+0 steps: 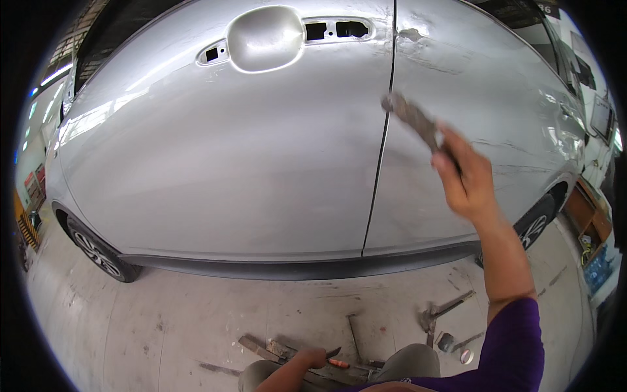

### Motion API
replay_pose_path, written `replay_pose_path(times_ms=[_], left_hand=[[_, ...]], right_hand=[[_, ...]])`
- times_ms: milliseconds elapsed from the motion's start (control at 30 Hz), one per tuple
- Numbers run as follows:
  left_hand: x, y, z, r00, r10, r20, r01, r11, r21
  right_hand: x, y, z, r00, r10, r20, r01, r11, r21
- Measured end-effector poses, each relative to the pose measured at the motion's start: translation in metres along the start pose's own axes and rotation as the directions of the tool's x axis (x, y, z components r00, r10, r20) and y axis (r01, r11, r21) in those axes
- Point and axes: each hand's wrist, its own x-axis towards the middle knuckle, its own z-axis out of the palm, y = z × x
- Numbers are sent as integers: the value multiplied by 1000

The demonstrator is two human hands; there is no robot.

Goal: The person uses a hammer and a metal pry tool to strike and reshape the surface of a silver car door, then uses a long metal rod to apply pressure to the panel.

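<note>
My right hand is raised in front of the silver car side, closed around a worn, brownish bar-shaped tool. Motion blurs the tool; its far end lies over the seam between two body panels, and I cannot tell if it touches. Low by my knees, my left hand is closed. A dark pointed piece sticks out beside its fingers; the grip itself is mostly hidden. The left door panel has a rounded handle recess with open cut-outs and no handle. Scratches and a scraped dent mark the right panel.
Several hand tools lie on the concrete floor, among them a hammer-like tool and a small round tin or roll. An orange-handled tool lies between my knees. Wheels stand at both sides; a brown shelf is at far right.
</note>
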Motion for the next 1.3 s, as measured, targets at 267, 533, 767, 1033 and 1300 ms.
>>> replay_pose_path(times_ms=[267, 533, 767, 1033, 1300], left_hand=[[-12, -4, -16, 999, -9, -43, 6, 999, -51], [-13, -15, -13, 1000, -12, -20, 11, 996, -84], [-17, -22, -14, 999, -43, -18, 41, 994, -103], [-17, -19, -14, 1000, -23, 0, 22, 996, -86], [-16, -21, -14, 999, -34, -25, 32, 997, -65]], right_hand=[[108, -13, 53, 942, -113, -316, 113, 993, -18], [121, -31, 75, 962, -37, -271, -2, 990, -144], [121, -29, 88, 954, -37, -299, -23, 980, -195], [125, -33, 88, 907, -111, -406, 78, 992, -98], [125, -32, 86, 925, -103, -366, 56, 989, -137]])
